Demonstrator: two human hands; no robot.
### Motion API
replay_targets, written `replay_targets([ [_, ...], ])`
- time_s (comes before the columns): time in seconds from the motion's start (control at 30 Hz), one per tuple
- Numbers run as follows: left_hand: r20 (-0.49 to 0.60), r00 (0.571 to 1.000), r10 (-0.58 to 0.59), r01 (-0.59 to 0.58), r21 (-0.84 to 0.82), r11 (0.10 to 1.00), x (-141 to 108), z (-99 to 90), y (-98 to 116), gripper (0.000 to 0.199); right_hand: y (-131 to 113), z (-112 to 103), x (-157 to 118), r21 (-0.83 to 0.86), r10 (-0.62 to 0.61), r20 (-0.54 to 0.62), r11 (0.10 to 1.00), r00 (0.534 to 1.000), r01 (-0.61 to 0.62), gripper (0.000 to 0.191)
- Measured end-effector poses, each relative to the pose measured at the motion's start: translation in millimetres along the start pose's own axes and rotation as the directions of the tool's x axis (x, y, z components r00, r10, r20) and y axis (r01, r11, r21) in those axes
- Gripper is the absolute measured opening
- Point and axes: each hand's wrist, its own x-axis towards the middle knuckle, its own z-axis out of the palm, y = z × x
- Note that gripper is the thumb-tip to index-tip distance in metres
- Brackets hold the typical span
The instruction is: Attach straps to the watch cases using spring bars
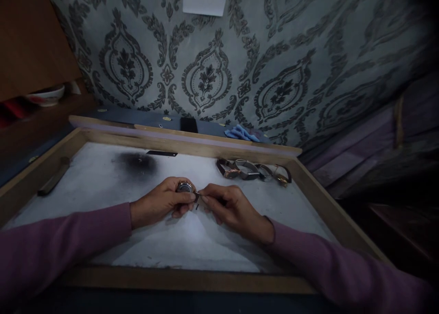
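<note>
A round watch (185, 187) with a shiny metal case is held in my left hand (166, 200), its thumb lying along the lower edge. My right hand (230, 208) is pinched right beside it, fingertips at a small dark piece (196, 197) on the right side of the watch. Whether that piece is a strap end or a tool is too small to tell. Both hands are above the white surface of a wooden-rimmed tray (185, 277). Several watches (247, 169) lie in a row at the tray's back right.
A dark flat strip (162, 153) lies near the back rim, and a long dark tool (54, 178) at the left. Behind the rim are a black phone-like object (189, 125) and a blue cloth (242, 133). A bowl (46, 96) stands on the left shelf.
</note>
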Motion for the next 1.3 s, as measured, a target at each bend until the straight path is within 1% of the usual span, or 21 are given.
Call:
replay_targets([
  [0.1, -0.01, 1.0, -0.016, 0.016, 0.008, 1.0, -0.1, 0.1, 0.5, 0.019, -0.3, 0.2, -0.3, -0.03, -0.035, -0.009, 0.999, 0.999, 0.034, 0.021],
  [0.23, -0.017, 1.0, -0.009, 0.009, 0.028, 1.0, 0.5, 0.3, 0.7, 0.018, -1.0, 0.0, -0.7, -0.086, -0.057, -0.01, 0.995, 0.998, 0.056, 0.02],
  [0.37, -0.016, 1.0, -0.006, 0.007, 0.076, 0.997, 0.6, 0.6, 1.0, 0.016, -0.3, -0.1, -0.4, -0.137, -0.082, -0.001, 0.987, 0.997, 0.081, 0.02],
  [0.57, -0.028, 1.0, 0.008, -0.004, 0.127, 0.992, 1.0, 0.5, -0.2, 0.014, 4.1, 0.8, -0.7, -0.215, -0.159, -0.003, 0.964, 0.987, 0.155, 0.02],
  [0.77, -0.008, 1.0, 0.023, -0.022, 0.134, 0.991, 2.7, -1.7, -2.0, 0.016, 6.3, 0.0, -2.3, -0.255, -0.168, 0.007, 0.953, 0.986, 0.165, 0.019],
  [0.97, -0.009, 1.0, 0.023, -0.022, 0.124, 0.992, 1.3, -0.4, 0.2, 0.016, 5.0, -1.6, -2.3, -0.304, -0.209, 0.009, 0.931, 0.978, 0.202, 0.018],
  [1.13, -0.018, 1.0, 0.013, -0.011, 0.119, 0.993, 0.2, 0.2, 2.4, 0.015, 4.8, -2.1, -2.1, -0.31, -0.238, 0.005, 0.923, 0.971, 0.228, 0.018],
  [1.3, -0.012, 1.0, 0.009, -0.007, 0.112, 0.994, 0.2, 1.1, 3.9, 0.014, 5.5, -1.5, -1.6, -0.265, -0.233, -0.002, 0.938, 0.972, 0.225, 0.017],
])
